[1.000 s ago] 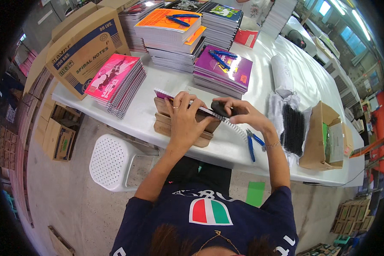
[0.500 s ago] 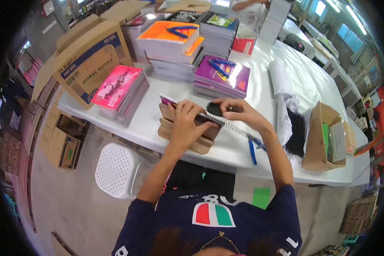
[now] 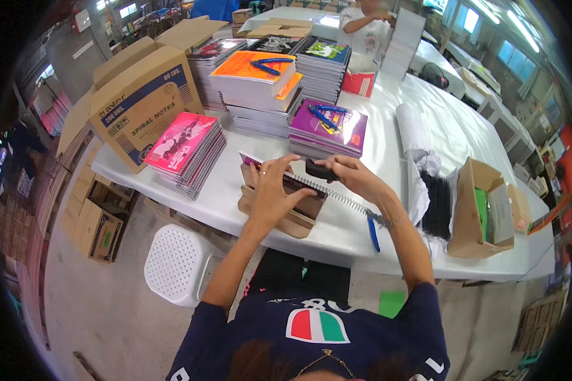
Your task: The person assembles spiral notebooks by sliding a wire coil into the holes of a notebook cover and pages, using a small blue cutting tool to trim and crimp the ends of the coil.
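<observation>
A notebook (image 3: pixel 297 187) with a dark cover rests on a wooden jig (image 3: pixel 279 213) at the near edge of the white table (image 3: pixel 375 228). My left hand (image 3: pixel 270 190) presses flat on the notebook, fingers spread. My right hand (image 3: pixel 356 178) grips a small black tool (image 3: pixel 321 170) at the notebook's top edge. A long metal spiral wire (image 3: pixel 337 197) runs along that edge and sticks out to the right.
Stacks of pink (image 3: pixel 187 149), purple (image 3: pixel 329 127) and orange (image 3: pixel 257 79) notebooks fill the table. A large cardboard box (image 3: pixel 143 105) stands at left, a small open box (image 3: pixel 480 209) and black spirals (image 3: pixel 437 203) at right. Blue pliers (image 3: pixel 373 233) lie nearby. A white stool (image 3: pixel 178 263) stands below. Another person (image 3: pixel 368 25) works beyond.
The view has shifted slightly. My hands stay on the notebook, and the spiral wire sticks out further to the right than before.
</observation>
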Demonstrator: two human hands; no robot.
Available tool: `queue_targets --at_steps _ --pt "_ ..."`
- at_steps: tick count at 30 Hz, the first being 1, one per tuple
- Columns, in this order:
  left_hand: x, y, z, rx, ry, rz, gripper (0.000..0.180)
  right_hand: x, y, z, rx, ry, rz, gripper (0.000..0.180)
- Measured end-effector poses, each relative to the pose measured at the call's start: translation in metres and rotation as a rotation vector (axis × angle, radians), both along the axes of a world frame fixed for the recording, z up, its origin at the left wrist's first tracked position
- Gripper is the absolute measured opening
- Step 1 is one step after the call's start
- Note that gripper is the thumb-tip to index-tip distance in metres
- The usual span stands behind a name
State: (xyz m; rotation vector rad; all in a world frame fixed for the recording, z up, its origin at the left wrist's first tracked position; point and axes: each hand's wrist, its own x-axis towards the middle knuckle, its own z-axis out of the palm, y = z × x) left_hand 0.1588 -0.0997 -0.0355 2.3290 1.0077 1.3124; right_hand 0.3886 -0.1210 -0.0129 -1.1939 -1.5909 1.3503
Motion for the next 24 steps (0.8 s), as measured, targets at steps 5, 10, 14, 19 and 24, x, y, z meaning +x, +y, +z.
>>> queue_targets --at_steps 5,10,14,19,24 --pt "-0.001 -0.005 -0.001 0.01 0.092 0.039 0.066 0.004 0.005 0.008 0.196 -0.583 -0.07 0.042" --pt "-0.003 -0.006 -0.001 0.082 0.133 0.121 0.066 -0.01 -0.007 0.013 0.254 -0.336 -0.054 0.045" --pt "0.0 -0.003 -0.004 0.063 0.106 0.135 0.068 0.005 0.01 0.007 0.241 -0.62 -0.139 0.044" --pt "-0.013 0.006 -0.01 0.052 0.04 0.157 0.065 -0.018 0.009 0.025 0.038 -0.295 0.032 0.055" --pt "-0.015 0.008 -0.004 0.053 0.034 0.245 0.065 0.003 0.028 -0.002 0.044 -0.16 -0.073 0.06"
